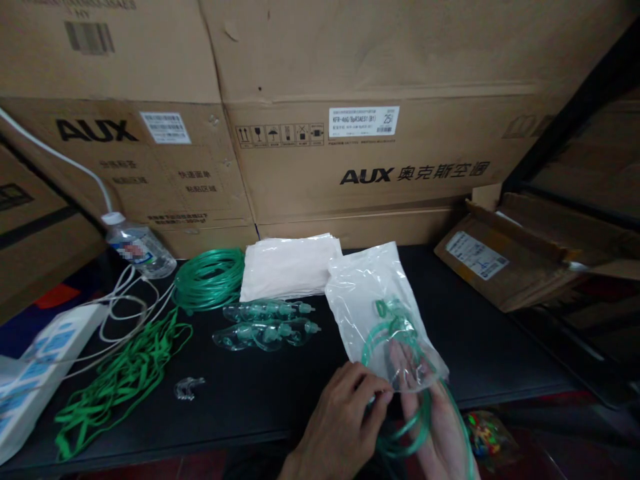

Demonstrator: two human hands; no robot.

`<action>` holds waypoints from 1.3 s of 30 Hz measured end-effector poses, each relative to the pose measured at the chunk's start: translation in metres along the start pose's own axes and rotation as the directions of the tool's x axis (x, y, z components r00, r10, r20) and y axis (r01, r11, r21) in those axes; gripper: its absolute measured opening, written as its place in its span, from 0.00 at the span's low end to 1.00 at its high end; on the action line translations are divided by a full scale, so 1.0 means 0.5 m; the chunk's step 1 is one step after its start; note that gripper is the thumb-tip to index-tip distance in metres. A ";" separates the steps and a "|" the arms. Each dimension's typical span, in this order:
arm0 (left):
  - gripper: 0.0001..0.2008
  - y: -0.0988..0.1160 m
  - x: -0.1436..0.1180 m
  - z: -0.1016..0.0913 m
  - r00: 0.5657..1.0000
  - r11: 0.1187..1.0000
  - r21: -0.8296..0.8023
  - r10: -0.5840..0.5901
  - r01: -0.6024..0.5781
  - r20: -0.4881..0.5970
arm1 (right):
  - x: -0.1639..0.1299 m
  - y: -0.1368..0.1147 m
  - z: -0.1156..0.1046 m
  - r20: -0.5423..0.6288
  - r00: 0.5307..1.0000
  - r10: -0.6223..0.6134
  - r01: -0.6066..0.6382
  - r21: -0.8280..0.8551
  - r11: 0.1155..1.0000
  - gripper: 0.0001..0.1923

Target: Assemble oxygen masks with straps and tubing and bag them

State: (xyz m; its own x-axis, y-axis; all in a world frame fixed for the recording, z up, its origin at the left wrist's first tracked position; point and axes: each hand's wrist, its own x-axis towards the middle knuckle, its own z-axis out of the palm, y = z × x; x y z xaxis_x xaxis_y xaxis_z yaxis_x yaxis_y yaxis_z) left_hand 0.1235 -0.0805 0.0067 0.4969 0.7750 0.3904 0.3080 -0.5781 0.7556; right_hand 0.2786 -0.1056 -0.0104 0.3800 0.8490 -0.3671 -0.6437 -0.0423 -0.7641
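Observation:
A clear-and-white plastic bag (367, 293) lies tilted over the table's front part, its mouth toward me. My left hand (345, 417) pinches the bag's edge at the mouth between thumb and fingers. My right hand (437, 420) reaches into the bag with its fingers seen through the film, holding a looped length of green tubing (419, 427). Part of the tubing is coiled inside the bag around a pale green fitting; the rest hangs out over my right palm and wrist. The film and loops partly hide the grip.
On the black table (240, 407) lie clear masks with green connectors (270, 333), a green tubing coil (207, 280), green elastic straps (120, 380), small clear pieces (189, 388) and stacked white bags (290, 263). A bottle (140, 247), power strip (55, 373) and cartons (495, 253) surround them.

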 end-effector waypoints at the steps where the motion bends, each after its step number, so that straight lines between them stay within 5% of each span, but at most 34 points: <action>1: 0.06 -0.001 -0.001 0.000 0.999 0.999 0.008 -0.033 0.033 -0.011 | 0.002 -0.001 0.002 -0.007 1.000 0.026 -0.025 0.028 0.999 0.19; 6: 0.07 -0.013 0.002 0.010 0.978 0.973 0.118 -0.187 0.198 -0.094 | -0.022 -0.032 0.002 -0.011 0.967 0.256 -0.250 0.186 0.950 0.22; 9: 0.07 -0.010 0.004 0.021 0.975 0.970 0.135 -0.184 0.200 -0.123 | -0.042 -0.048 -0.018 -0.071 0.972 0.222 -0.211 0.143 0.967 0.20; 13: 0.07 0.007 0.020 0.034 0.993 0.964 0.238 -0.103 0.115 -0.064 | -0.053 -0.034 -0.045 -0.171 0.977 0.131 -0.116 0.093 0.989 0.24; 20: 0.07 0.017 0.077 0.044 0.993 0.911 0.396 0.083 -0.111 0.086 | -0.053 0.000 -0.059 -0.154 0.977 0.146 -0.144 0.024 0.989 0.28; 24: 0.03 0.031 0.077 0.047 0.971 0.934 0.277 0.193 -0.226 0.140 | -0.047 0.002 -0.083 -0.242 0.969 0.048 -0.070 -0.084 0.994 0.28; 29: 0.07 0.050 0.046 0.046 0.941 0.948 0.086 0.286 -0.305 0.181 | -0.054 0.006 -0.070 -0.158 0.987 -0.024 0.022 -0.016 1.000 0.33; 34: 0.08 0.020 0.028 0.028 0.977 0.962 0.207 0.150 -0.179 0.150 | -0.057 0.008 -0.032 -0.170 0.980 0.102 -0.088 0.086 0.992 0.24; 39: 0.05 -0.011 0.024 0.036 0.993 0.938 0.334 0.067 -0.097 0.099 | -0.059 0.004 -0.081 0.004 0.967 0.256 -0.254 0.159 0.954 0.18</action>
State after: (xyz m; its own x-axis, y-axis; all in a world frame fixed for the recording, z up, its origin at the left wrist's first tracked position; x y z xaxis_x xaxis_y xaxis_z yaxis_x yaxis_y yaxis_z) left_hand 0.1425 -0.0726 -0.0021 0.5946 0.7054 0.3858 0.5118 -0.7022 0.4950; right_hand 0.2930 -0.1522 -0.0227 0.1994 0.8121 -0.5484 -0.8161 -0.1721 -0.5516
